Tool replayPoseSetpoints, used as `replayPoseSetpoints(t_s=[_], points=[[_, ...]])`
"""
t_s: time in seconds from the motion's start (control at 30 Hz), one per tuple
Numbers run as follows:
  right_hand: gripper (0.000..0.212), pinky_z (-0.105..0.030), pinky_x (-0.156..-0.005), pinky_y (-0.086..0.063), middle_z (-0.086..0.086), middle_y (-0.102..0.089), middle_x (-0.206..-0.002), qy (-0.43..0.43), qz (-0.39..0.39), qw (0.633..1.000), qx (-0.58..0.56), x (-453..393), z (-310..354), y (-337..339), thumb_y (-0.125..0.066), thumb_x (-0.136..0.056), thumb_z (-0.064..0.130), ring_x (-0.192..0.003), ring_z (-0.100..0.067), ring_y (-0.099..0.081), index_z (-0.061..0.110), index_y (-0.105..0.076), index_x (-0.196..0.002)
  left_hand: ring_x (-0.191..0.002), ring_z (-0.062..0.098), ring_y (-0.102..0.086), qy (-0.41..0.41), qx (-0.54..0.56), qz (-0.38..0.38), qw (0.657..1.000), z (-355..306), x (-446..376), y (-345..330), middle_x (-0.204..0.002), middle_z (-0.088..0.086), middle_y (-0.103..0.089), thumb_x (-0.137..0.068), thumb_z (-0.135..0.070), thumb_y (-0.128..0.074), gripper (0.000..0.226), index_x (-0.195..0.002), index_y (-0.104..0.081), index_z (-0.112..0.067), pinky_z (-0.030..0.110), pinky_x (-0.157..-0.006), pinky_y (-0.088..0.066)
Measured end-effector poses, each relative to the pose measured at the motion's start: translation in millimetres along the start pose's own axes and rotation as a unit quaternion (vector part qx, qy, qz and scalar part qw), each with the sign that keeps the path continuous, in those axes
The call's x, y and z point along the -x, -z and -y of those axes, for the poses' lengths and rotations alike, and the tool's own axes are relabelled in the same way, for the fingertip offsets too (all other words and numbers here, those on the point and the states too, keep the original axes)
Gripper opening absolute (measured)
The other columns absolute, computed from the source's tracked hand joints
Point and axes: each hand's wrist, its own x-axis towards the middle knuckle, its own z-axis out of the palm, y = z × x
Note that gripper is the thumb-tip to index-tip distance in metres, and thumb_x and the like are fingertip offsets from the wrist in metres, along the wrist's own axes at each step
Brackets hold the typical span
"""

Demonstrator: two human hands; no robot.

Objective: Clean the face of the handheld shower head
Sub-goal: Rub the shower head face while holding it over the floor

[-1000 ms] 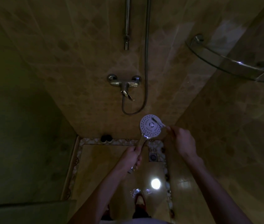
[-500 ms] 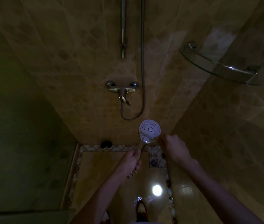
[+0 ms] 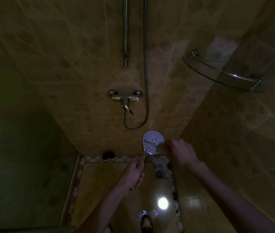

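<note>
In a dim tiled shower, my left hand (image 3: 134,174) is wrapped around the handle of the handheld shower head (image 3: 152,142), holding it just in front of me with its white, dotted face turned up toward me. My right hand (image 3: 180,153) pinches a small brush (image 3: 159,148), blurred, at the face's lower right edge. I think the scrubbing goes best if I keep the handle steady, work short strokes across every ring of nozzles and turn the head to reach the far side. I can read no brand, label or writing anywhere.
</note>
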Motion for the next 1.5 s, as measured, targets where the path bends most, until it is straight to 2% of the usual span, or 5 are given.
replayPoseSetpoints(t_s=[0.5,0.93,1.1,1.3,1.5], points=[[0.034,-0.04,-0.07,-0.052,-0.012,-0.067,-0.093,-0.063,-0.035,0.997,-0.028,-21.8,2.8,31.2,-0.035,-0.098,0.038,-0.084,-0.028,-0.065,0.018,-0.062,-0.098,-0.041,0.005,-0.042,-0.035,0.003,0.012,0.999,-9.7,5.3,2.0,-0.064,0.0,-0.049,-0.1,-0.032,-0.037,0.027,-0.081,-0.05,-0.018,0.021,-0.04,-0.035],[0.024,-0.039,-0.076,-0.052,-0.013,-0.064,-0.101,-0.038,0.034,0.999,0.019,-28.0,8.6,30.6,-0.039,-0.098,0.028,-0.089,-0.028,-0.064,0.016,-0.058,-0.103,-0.042,0.008,-0.042,0.003,0.027,0.008,1.0,-19.2,6.7,3.6,-0.063,0.0,-0.049,-0.1,-0.034,-0.04,0.028,-0.096,-0.054,-0.01,0.021,-0.039,-0.033],[0.03,-0.04,-0.077,-0.053,-0.006,-0.066,-0.095,0.043,0.064,0.997,0.012,1.0,27.8,21.8,-0.035,-0.099,0.037,-0.086,-0.023,-0.065,0.024,-0.06,-0.11,-0.044,0.008,-0.042,0.005,0.058,-0.008,0.998,-22.4,6.6,2.4,-0.064,0.002,-0.049,-0.1,-0.032,-0.041,0.028,-0.079,-0.046,-0.014,0.019,-0.038,-0.032],[0.031,-0.031,-0.066,-0.041,-0.014,-0.068,-0.097,-0.091,-0.02,0.996,-0.016,-38.2,-8.2,31.5,-0.038,-0.097,0.035,-0.089,-0.031,-0.065,0.016,-0.063,-0.099,-0.043,0.007,-0.042,0.004,0.054,0.004,0.999,-26.5,6.3,-5.3,-0.063,0.001,-0.049,-0.1,-0.032,-0.041,0.027,-0.082,-0.05,-0.014,0.02,-0.038,-0.032],[0.03,-0.035,-0.07,-0.05,-0.005,-0.066,-0.091,0.02,0.054,0.998,0.009,-3.3,13.9,21.9,-0.036,-0.099,0.04,-0.08,-0.019,-0.063,0.024,-0.061,-0.104,-0.042,0.007,-0.042,0.012,0.043,-0.009,0.999,-23.3,3.6,-7.6,-0.063,0.001,-0.049,-0.1,-0.031,-0.04,0.026,-0.084,-0.049,-0.013,0.02,-0.037,-0.034]])
